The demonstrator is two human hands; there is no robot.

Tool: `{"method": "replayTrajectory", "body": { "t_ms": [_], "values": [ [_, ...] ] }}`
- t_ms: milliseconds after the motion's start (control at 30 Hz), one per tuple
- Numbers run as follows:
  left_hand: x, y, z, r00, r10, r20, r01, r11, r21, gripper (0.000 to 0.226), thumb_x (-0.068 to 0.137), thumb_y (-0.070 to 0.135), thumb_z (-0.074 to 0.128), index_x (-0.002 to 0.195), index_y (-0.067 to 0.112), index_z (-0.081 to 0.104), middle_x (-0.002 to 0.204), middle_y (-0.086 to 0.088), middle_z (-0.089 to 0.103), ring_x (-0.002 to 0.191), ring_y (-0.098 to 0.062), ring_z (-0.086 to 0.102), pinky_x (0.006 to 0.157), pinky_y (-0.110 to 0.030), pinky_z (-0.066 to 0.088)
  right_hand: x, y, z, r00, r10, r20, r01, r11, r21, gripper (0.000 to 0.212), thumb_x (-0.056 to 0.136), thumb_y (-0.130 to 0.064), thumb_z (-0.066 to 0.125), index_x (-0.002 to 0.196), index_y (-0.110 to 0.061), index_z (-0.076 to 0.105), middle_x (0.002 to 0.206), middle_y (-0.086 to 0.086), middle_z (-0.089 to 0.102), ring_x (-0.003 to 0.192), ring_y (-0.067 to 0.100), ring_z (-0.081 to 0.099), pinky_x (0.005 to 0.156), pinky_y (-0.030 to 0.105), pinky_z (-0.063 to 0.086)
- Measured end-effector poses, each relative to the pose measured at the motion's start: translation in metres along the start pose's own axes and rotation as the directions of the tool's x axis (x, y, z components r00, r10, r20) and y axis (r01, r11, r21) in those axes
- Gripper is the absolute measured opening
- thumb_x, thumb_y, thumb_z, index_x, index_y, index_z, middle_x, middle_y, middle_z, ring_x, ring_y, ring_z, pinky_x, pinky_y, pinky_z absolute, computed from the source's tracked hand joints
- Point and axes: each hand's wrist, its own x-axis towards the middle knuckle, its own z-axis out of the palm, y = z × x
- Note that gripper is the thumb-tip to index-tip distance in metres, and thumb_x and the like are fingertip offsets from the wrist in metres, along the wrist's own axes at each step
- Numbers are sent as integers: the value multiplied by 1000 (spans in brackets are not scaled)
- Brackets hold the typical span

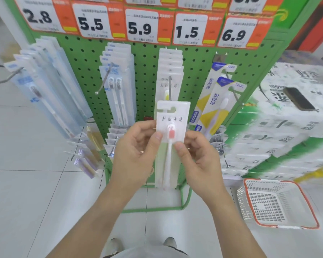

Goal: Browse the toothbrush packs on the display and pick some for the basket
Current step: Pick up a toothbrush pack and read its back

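Note:
I hold a white toothbrush pack (172, 118) with a pink-headed brush upright in front of the green pegboard display (147, 71). My left hand (136, 151) pinches its left edge with the thumb on the front. My right hand (198, 157) pinches the right edge the same way. Behind it hangs a row of the same white packs (170, 71). The white basket with an orange rim (276, 202) stands on the floor at the lower right, with nothing in it.
Blue packs (50, 86) hang at the left, twin-brush packs (117, 86) in the middle, yellow-and-blue packs (216, 101) at the right. Price cards (140, 27) run along the top. Stacked tissue packs (287, 127) with a dark phone (298, 98) on top stand to the right. Bare hooks jut outward.

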Motion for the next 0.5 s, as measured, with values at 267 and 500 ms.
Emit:
{"method": "replayTrajectory", "body": {
  "t_ms": [267, 500],
  "values": [
    [8, 11, -1, 998, -10, -69, 9, 1000, -14, 12, 89, 23, 68, 101, 21, 70, 94, 0, 78, 83, -34, 73, 71, -56, 59, 13, -6, 7, 998, -66, -5, 66, 998, -9, 14, 101, -16, 56, 110, -21, 65, 100, -10, 73, 92, 15, 67, 84, 39, 53],
    [11, 8, -1, 999, -30, -45, 32, 999, 42, 14, 93, 8, 67, 99, 20, 69, 93, 5, 78, 87, -16, 74, 82, -32, 60, 12, -1, 10, 999, -18, -42, 16, 999, -41, 12, 100, -25, 57, 106, -31, 66, 98, -1, 74, 90, 26, 68, 81, 50, 52]
  ]
}}
